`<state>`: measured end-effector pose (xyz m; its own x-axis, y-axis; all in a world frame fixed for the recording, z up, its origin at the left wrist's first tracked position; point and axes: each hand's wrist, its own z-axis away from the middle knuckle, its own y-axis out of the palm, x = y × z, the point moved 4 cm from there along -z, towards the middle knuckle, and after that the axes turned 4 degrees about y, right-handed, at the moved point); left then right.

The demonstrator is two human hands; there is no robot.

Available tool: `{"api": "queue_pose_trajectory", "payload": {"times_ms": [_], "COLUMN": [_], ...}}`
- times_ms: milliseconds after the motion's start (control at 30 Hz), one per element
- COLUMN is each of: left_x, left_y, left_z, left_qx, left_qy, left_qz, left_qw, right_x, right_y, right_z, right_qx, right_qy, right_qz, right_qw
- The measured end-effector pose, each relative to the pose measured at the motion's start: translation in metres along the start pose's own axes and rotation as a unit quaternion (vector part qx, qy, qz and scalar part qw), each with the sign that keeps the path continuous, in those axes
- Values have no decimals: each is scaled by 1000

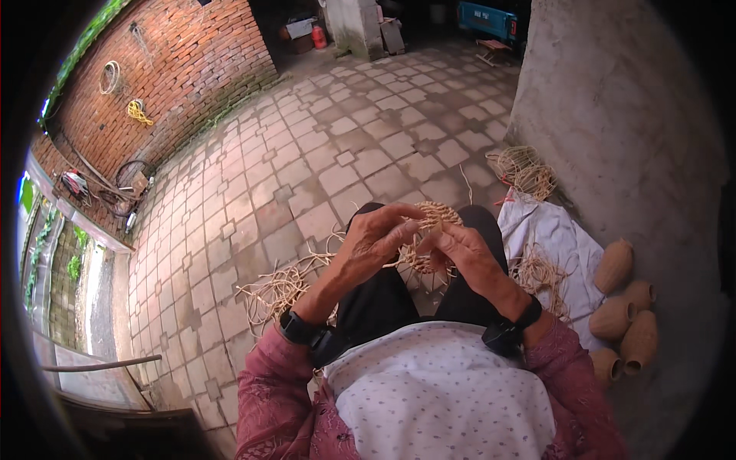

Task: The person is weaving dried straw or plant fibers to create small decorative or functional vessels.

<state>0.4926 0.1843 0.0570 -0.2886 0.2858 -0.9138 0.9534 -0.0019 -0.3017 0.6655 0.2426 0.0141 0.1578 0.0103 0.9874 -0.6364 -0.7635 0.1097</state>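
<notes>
Between my hands, above my knees, is a small, partly woven basket (439,214) of tan cord, its loose strands sticking out. My left hand (377,233) closes on its left side, with the fingers reaching over toward the top. On the right side my right hand (468,257) grips the weave, thumb and fingers drawn together near its middle. The fingertips partly hide each other, so the exact strand they pinch cannot be made out. A loose tangle of tan cord (277,295) lies on the paving by my left leg.
Several finished woven vessels (633,342) lie at the right by the wall. A white cloth (563,230) beside my right leg bears a cord bundle (540,277); another cord coil (525,170) sits beyond it. A brick wall (195,57) stands far left, a blue vehicle (488,19) at the back.
</notes>
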Motion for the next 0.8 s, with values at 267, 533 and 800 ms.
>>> {"api": "queue_pose_trajectory", "payload": {"times_ms": [267, 533, 800], "left_x": [32, 18, 24], "left_y": [19, 38, 42], "left_z": [37, 25, 15], "left_qx": [-1, -103, -94], "left_qy": [40, 174, 145], "left_qz": [-205, -328, -345], "left_qw": [978, 923, 923], "right_x": [-15, -17, 9], "right_y": [-30, -48, -42], "right_z": [21, 28, -25], "right_qx": [-77, -153, -56], "right_qy": [71, 80, 52], "right_qz": [-73, -22, 17], "right_qw": [992, 985, 997]}}
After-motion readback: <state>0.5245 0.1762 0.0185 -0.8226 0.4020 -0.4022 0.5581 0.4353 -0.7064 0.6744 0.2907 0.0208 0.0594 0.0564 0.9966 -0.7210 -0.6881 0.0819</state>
